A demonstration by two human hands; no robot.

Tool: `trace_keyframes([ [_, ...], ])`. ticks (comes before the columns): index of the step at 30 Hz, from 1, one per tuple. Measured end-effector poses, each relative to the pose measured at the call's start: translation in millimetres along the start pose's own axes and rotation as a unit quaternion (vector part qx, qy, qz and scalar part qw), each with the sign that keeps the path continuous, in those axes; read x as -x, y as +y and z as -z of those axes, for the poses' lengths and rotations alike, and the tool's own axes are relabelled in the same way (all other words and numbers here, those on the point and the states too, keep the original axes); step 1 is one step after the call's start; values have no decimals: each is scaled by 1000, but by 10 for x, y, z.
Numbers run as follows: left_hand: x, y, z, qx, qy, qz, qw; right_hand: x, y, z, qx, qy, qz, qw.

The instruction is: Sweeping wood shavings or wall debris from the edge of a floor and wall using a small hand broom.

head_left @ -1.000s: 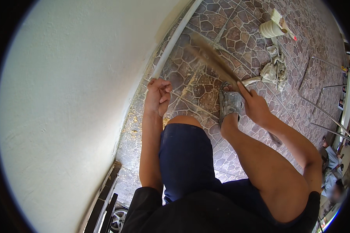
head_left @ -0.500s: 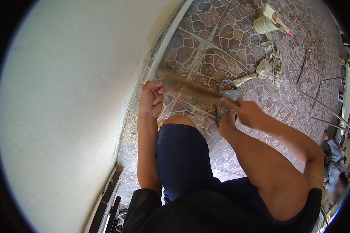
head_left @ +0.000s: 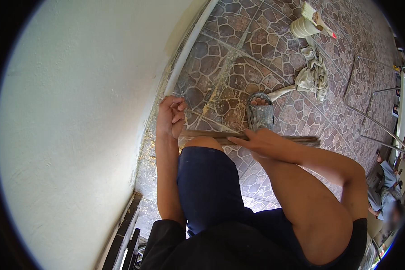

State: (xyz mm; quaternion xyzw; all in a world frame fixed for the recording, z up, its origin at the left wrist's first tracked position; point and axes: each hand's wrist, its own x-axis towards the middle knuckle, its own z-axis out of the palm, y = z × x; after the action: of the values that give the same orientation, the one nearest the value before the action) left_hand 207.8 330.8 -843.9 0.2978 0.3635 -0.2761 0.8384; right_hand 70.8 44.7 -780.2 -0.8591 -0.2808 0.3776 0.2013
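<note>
My right hand (head_left: 262, 143) is closed around a long brown bundle of thin sticks (head_left: 301, 140), perhaps a stick broom. The bundle lies nearly level across the view, one end passing behind my left knee and the other reaching right beyond my forearm. My left hand (head_left: 172, 114) is beside the wall, palm turned up and fingers curled in. Whatever is in those fingers, if anything, is hidden. Just beyond it is the lower end of a white pipe (head_left: 189, 49) running along the wall base. Yellowish crumbs (head_left: 205, 109) lie scattered over the stone-patterned floor (head_left: 238, 42).
The pale wall (head_left: 85, 112) rises close on my left. My sandalled right foot (head_left: 260, 110) stands ahead. A crumpled cloth (head_left: 312, 76) and a cream bucket (head_left: 303, 28) with a brush (head_left: 311, 13) on it are farther right. Metal table legs (head_left: 382, 121) and another person (head_left: 387, 189) are at the right edge.
My right hand has come nearer and slightly left, swinging the brown bundle from a slant toward the wall to nearly level by my knees. My left hand stays almost in place.
</note>
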Motion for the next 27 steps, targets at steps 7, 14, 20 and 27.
trace_keyframes([
  [7, 10, -23, -30, -15, 12, -5, 1000, 743, 949, 390, 42, 171, -258, 950],
  [14, -80, 94, 69, 25, -18, -11, 999, 418, 887, 217, 36, 118, -226, 966],
  [20, -248, 76, 265, 50, -35, -5, 998, 799, 507, 208, 38, 16, -79, 996],
  [27, -346, -16, 146, -38, -21, -34, 998, 918, 1957, 736, 82, 422, -265, 863],
])
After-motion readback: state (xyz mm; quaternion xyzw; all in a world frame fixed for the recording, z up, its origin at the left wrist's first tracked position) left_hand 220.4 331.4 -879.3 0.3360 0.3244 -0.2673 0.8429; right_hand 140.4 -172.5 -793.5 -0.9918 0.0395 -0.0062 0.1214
